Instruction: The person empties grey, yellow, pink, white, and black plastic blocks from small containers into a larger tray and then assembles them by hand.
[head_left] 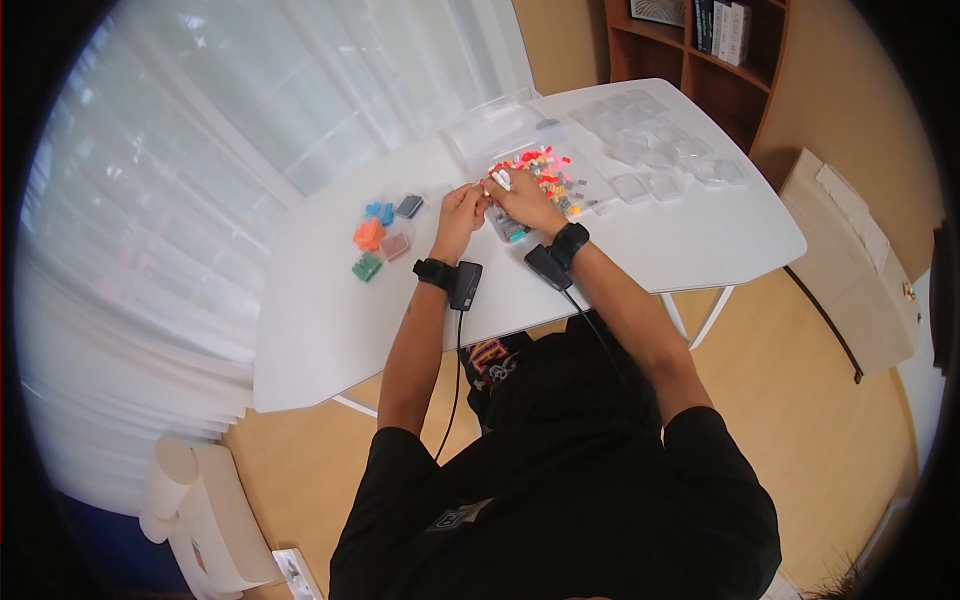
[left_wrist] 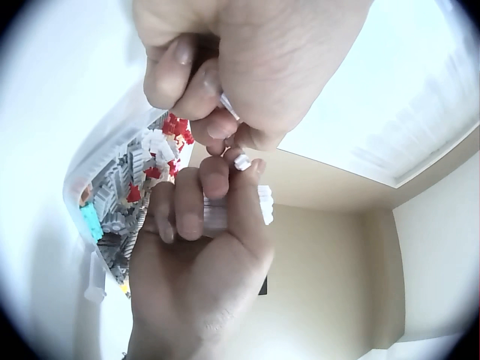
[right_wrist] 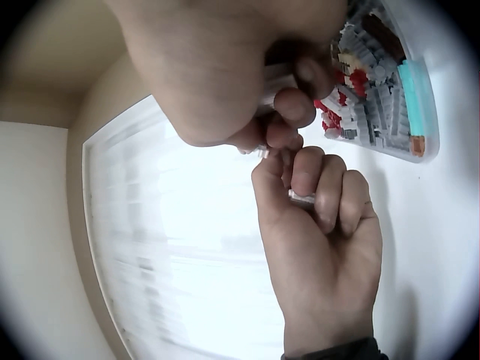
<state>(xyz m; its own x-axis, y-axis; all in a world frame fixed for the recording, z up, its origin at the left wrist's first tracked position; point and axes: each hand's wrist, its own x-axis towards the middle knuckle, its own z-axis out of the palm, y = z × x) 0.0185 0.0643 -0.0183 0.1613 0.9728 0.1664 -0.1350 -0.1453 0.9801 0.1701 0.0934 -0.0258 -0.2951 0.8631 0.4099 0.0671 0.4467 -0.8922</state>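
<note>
White brick pieces (left_wrist: 241, 161) sit pinched between curled fingers of left hand (head_left: 459, 211) and right hand (head_left: 528, 200).

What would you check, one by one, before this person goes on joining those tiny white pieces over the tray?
1. Left hand pinches a white piece: ok.
2. Right hand grips a white piece: ok.
3. Both hands meet above the brick tray: ok.
4. Pieces lined up for joining: cannot tell, fingers hide them.
5. Colored boxes lie apart from the hands: ok.
</note>
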